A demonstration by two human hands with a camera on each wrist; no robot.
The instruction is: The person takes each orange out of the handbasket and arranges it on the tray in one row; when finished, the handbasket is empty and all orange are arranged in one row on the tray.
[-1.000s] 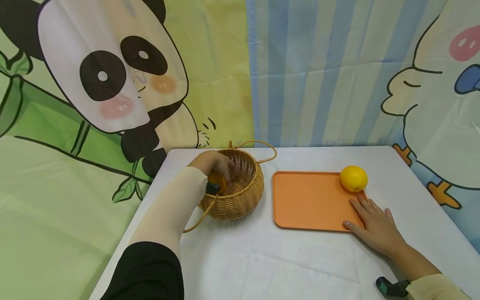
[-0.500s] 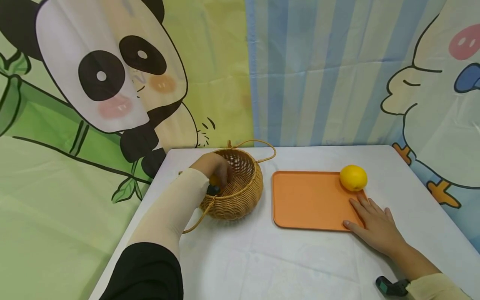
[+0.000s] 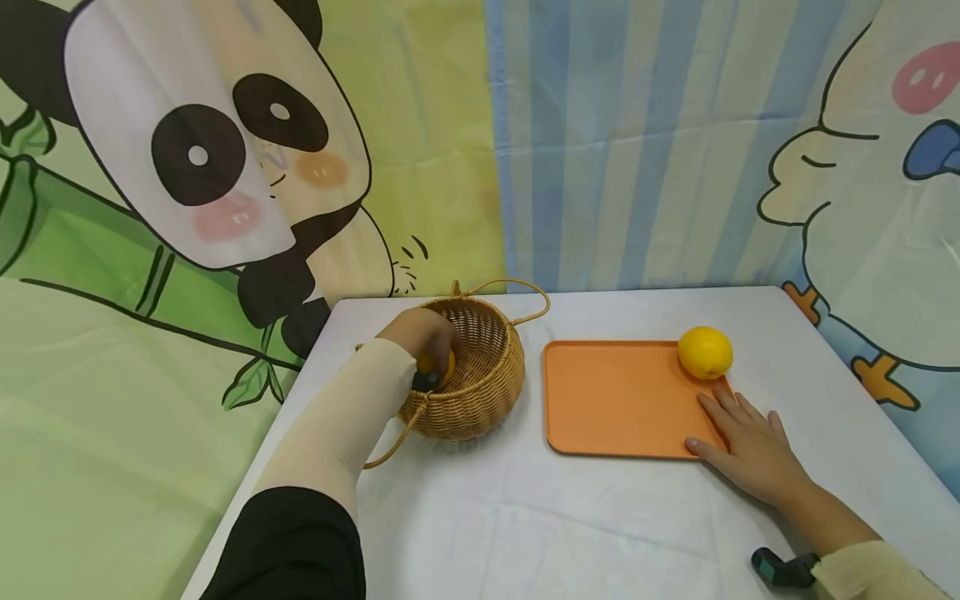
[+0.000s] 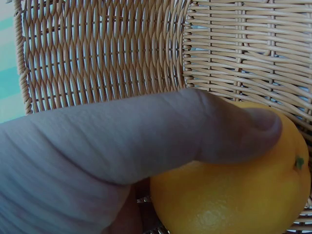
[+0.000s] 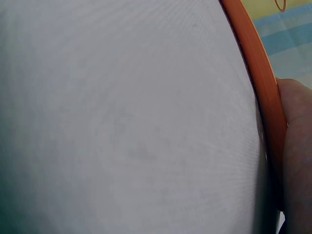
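Note:
Inside the wicker basket (image 3: 480,408), my left hand (image 3: 429,333) holds an orange (image 3: 442,367). The left wrist view shows the thumb (image 4: 229,126) bent over the orange (image 4: 229,195), whose small green stem end faces right; the other fingers are mostly hidden. My right hand (image 3: 757,458) rests on the right edge of the flat orange tray (image 3: 622,400), fingers spread and fairly straight. A yellow lemon (image 3: 705,352) lies at the tray's far right corner, just beyond those fingertips. In the right wrist view, the hand (image 5: 297,146) touches the tray rim (image 5: 263,87).
The basket's two loop handles (image 3: 536,312) stick out at the back right and front left. A white cloth (image 3: 585,525) covers the table. Printed curtains (image 3: 600,167) hang right behind the table's back edge. A small dark device (image 3: 783,571) is worn at the right wrist.
The left hand's fingers, earlier stretched out over the orange, have curled down round it inside the basket. The right hand, tray and lemon stay put; the head view shifts slightly.

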